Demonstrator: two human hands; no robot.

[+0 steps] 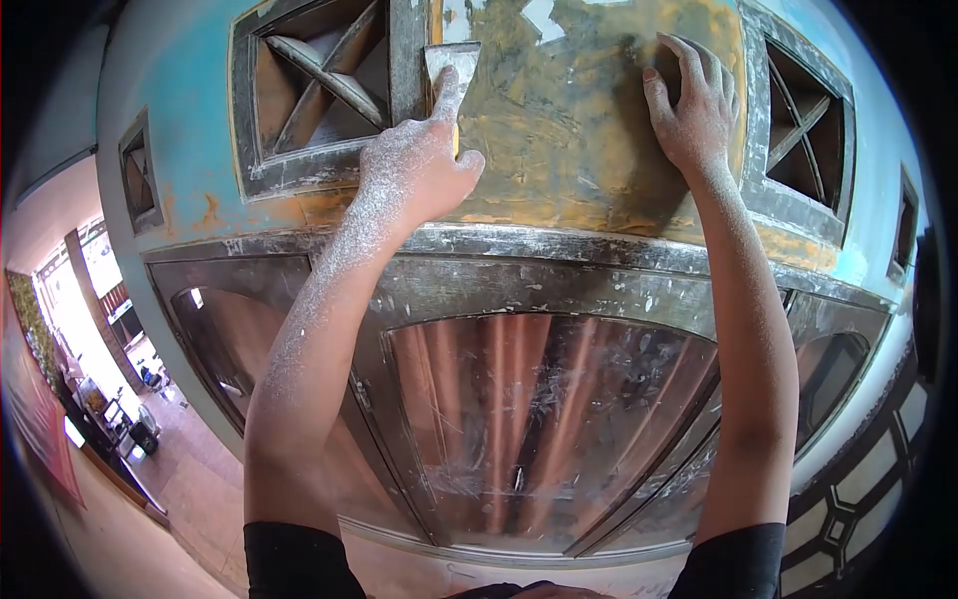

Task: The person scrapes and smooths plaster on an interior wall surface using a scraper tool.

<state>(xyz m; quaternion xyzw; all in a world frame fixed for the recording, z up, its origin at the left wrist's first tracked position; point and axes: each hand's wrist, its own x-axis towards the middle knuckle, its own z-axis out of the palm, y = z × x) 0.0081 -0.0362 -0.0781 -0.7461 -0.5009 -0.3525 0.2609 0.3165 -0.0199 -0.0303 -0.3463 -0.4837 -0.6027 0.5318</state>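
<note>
Dusted with white powder, my left hand is closed round a scraper, its index finger stretched along the blade. The scraper's wide metal blade points up at the left edge of a scraped wall panel; a bit of yellow handle shows below the fingers. My right hand is at the panel's right side, fingers apart and slightly bent, holding nothing. Whether its palm presses on the wall cannot be made out. Patches of white paint remain at the panel's top.
Wooden vent frames with crossed bars, one left and one right, flank the panel. Below runs a paint-spotted wooden beam above glazed panes with reddish curtains. A bright doorway and cluttered floor lie at far left.
</note>
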